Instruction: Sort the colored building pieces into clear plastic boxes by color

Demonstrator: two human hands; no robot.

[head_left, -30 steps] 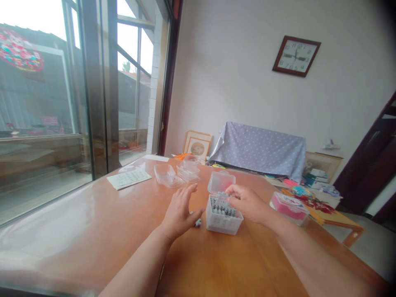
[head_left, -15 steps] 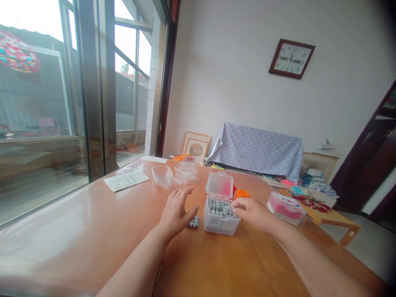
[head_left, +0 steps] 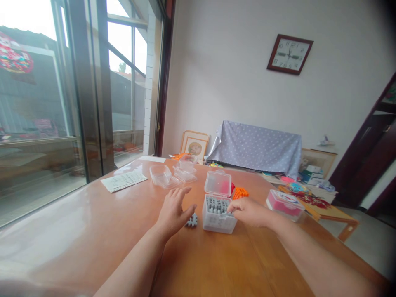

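A clear plastic box (head_left: 219, 222) stands on the table with its lid (head_left: 218, 183) tipped back. Rows of grey interlocking plastic pieces (head_left: 217, 203) fill its top. My right hand (head_left: 250, 212) is at the box's right front corner, thumb and fingertips pressed together over the rim; what they pinch is hidden. To the left of the box, my left hand (head_left: 173, 211) hovers with its fingers apart, holding nothing. Just beside its thumb, a few joined grey pieces (head_left: 192, 221) lie on the table, partly covered by the hand.
Orange pieces (head_left: 240, 193) lie behind the box. A lidded box with pink contents (head_left: 285, 206) stands to the right. Empty clear containers (head_left: 161, 176) and paper sheets (head_left: 123, 181) are at the back left. Beyond the table's right edge is a low wooden table (head_left: 338, 218).
My right hand has shifted slightly left and down, its fingertips lower at the box's corner. My left hand keeps nearly the same pose. The whole view has moved a little.
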